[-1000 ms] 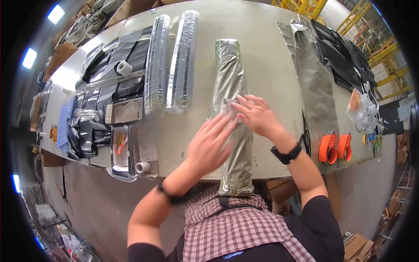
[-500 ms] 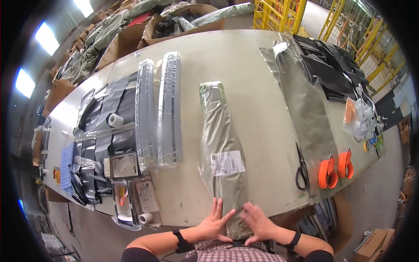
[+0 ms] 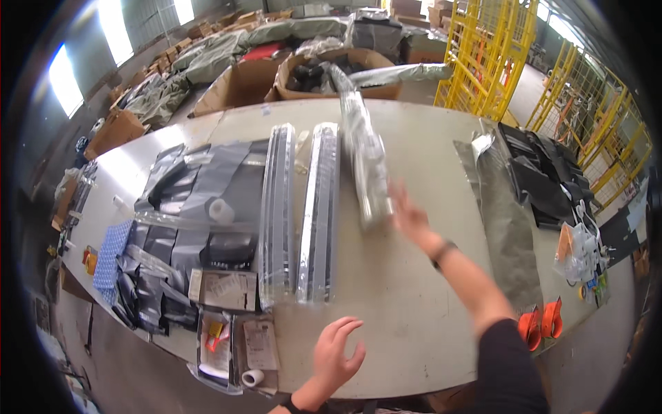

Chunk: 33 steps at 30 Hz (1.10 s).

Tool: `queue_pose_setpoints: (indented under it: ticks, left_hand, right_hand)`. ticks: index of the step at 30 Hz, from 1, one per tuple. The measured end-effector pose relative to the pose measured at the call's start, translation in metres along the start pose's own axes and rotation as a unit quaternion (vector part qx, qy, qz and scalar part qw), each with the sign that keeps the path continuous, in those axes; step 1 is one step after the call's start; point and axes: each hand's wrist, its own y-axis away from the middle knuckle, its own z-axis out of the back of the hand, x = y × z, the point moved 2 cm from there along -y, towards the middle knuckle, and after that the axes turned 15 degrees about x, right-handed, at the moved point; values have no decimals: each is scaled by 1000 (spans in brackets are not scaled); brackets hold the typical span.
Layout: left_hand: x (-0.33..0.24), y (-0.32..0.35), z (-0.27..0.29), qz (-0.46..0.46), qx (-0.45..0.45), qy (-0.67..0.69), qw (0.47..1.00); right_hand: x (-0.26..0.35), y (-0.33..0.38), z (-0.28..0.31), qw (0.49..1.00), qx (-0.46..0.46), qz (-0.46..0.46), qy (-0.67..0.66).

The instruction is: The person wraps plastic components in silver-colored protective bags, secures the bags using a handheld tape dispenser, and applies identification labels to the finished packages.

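A long package in shiny grey-green wrap [image 3: 369, 159], smeared by motion, lies toward the far edge of the table, its far end overlapping the edge in front of a carton. My right hand [image 3: 412, 219] is stretched out beside its near end, fingers extended and somewhat blurred; it does not grip the package. Above the near part of the table is my left hand [image 3: 336, 355], empty, thumb and fingers apart. Two long plastic-wrapped grey strips [image 3: 278, 214] lie side by side just left of the package.
Black and grey sheets [image 3: 186, 183], a small carton [image 3: 227, 288] and an open tray of small items [image 3: 215, 345] cover the table's left. At right are a grey-green plastic sheet [image 3: 507, 234], black bags [image 3: 548, 172] and orange tape dispensers [image 3: 529, 328]. Beyond stand large cartons [image 3: 238, 86] and yellow cages [image 3: 483, 62].
The package has gone from the near edge, under both hands, to the far edge. My right hand has reached forward; my left hand has come off the package. The view has tilted up.
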Motion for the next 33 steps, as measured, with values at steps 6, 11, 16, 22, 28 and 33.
queue_pose_setpoints:
  ticks: [6, 11, 16, 22, 28, 33]
  left_hand:
    - [75, -40, 28, 46, -56, -247, 966]
    - [114, -106, 10, 160, 15, -181, 970]
    - [115, -114, 11, 226, -21, 125, 966]
    - [66, -117, -15, 202, 129, 233, 943]
    - [45, -93, -137, 237, 214, 97, 943]
    - [-21, -73, -185, 135, 297, 115, 938]
  right_hand:
    - [122, -44, 33, 888, -54, 189, -417]
    - [162, 8, -45, 855, -49, 77, -510]
    - [183, 59, -51, 745, 150, -115, -639]
    - [75, 166, -75, 763, 38, -65, -642]
    - [50, 383, -74, 823, 10, -85, -562]
    - [18, 454, -57, 757, -34, -154, -634]
